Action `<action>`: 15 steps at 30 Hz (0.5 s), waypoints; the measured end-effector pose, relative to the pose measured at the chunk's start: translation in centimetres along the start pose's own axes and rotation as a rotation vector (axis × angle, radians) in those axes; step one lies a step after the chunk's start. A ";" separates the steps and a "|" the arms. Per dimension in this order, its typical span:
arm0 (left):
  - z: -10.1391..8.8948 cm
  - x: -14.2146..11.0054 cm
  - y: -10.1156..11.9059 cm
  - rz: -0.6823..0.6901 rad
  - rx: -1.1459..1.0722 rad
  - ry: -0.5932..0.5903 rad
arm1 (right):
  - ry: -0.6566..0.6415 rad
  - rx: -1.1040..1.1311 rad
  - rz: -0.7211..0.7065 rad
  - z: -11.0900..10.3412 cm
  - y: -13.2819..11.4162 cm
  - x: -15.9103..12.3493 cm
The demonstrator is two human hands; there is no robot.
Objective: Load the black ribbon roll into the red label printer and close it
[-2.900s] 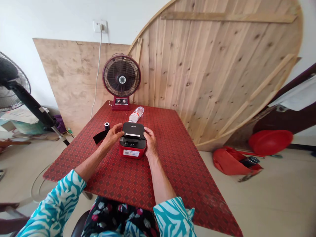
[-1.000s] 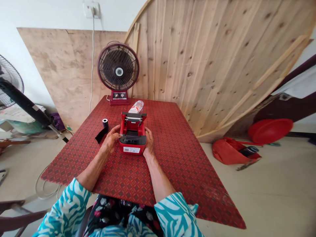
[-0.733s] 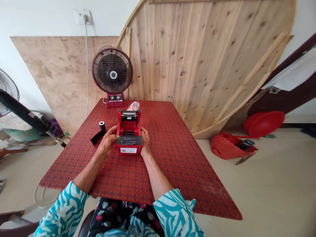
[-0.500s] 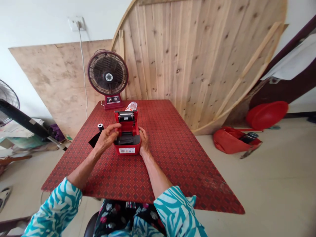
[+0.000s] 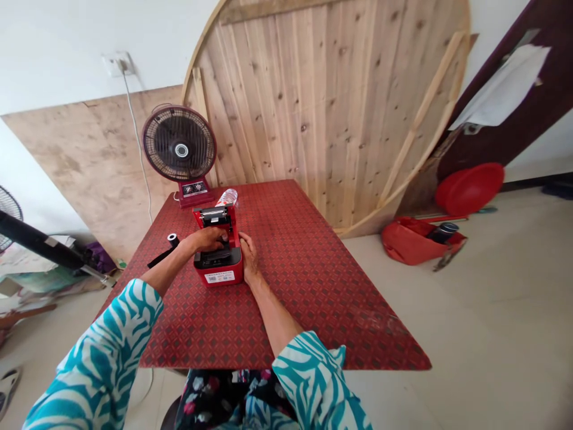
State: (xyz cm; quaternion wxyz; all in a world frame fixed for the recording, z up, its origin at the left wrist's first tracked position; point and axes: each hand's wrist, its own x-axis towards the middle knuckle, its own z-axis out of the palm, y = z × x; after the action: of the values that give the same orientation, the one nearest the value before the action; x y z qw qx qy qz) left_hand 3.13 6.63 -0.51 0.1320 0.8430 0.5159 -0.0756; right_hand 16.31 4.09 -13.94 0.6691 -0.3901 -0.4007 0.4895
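A red and black label printer point(image 5: 219, 276) stands on the red patterned table point(image 5: 313, 286), its lid point(image 5: 215, 214) raised. My left hand point(image 5: 208, 239) reaches in over the printer's bay from the left, fingers stretched out inside; their tips are partly hidden. Against the printer's right side, my right hand point(image 5: 249, 257) is closed round the casing. To the left lies a black ribbon roll point(image 5: 172, 239) with a white core, and a loose black strip point(image 5: 162, 257) trails from it. Behind the lid a clear plastic bottle point(image 5: 229, 196) lies on its side.
A dark red fan point(image 5: 179, 149) stands at the table's far left corner. Beyond the table leans a large round wooden panel point(image 5: 313, 107). On the floor at the right are a red bag point(image 5: 405, 242) and a red basin point(image 5: 470, 188). Another fan's black pole point(image 5: 45, 242) stands at the left.
My left hand has moved right, from the printer's left edge to inside its bay. My right hand stays on the printer's side. The whole view has shifted slightly.
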 end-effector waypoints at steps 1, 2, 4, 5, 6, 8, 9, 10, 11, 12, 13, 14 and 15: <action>0.1 0.0 0.0 -0.017 -0.005 -0.002 | 0.003 0.002 0.001 0.0 0.0 0.0; 0.1 0.0 0.1 -0.024 -0.012 -0.006 | 0.005 0.005 0.002 0.0 0.0 0.1; 0.1 -0.2 0.2 -0.003 -0.044 0.007 | 0.005 0.011 0.005 0.0 0.0 0.1; 0.1 -0.4 0.2 0.021 -0.067 0.029 | 0.003 0.015 0.005 0.0 0.0 0.0; 0.1 -0.6 0.3 0.051 -0.086 0.056 | -0.001 0.019 0.005 0.0 -0.1 0.0; -0.1 -1.0 0.5 0.102 -0.090 0.123 | -0.001 0.028 0.001 0.0 -0.2 -0.1; -0.2 -1.2 0.5 0.113 -0.076 0.153 | 0.000 0.034 -0.002 0.0 -0.2 -0.1; -0.2 -1.4 0.6 0.112 -0.062 0.178 | 0.000 0.039 -0.005 0.0 -0.3 -0.2; -0.2 -1.5 0.7 0.107 -0.056 0.198 | -0.002 0.044 -0.005 0.0 -0.3 -0.2; -0.1 -1.6 0.7 0.098 -0.058 0.216 | -0.005 0.047 -0.004 0.0 -0.3 -0.2; -0.1 -1.6 0.7 0.089 -0.069 0.230 | -0.006 0.051 -0.001 0.0 -0.3 -0.2; 0.0 -1.7 0.7 0.077 -0.079 0.238 | -0.007 0.053 0.002 0.0 -0.3 -0.2; 0.1 -1.7 0.7 0.063 -0.083 0.245 | -0.005 0.055 0.006 0.0 -0.3 -0.2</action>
State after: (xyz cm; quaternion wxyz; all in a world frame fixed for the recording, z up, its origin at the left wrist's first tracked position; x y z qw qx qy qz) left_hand 2.98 4.86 -0.02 0.1050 0.8555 0.5043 0.0533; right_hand 16.38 3.87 -13.71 0.6771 -0.3714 -0.3877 0.5032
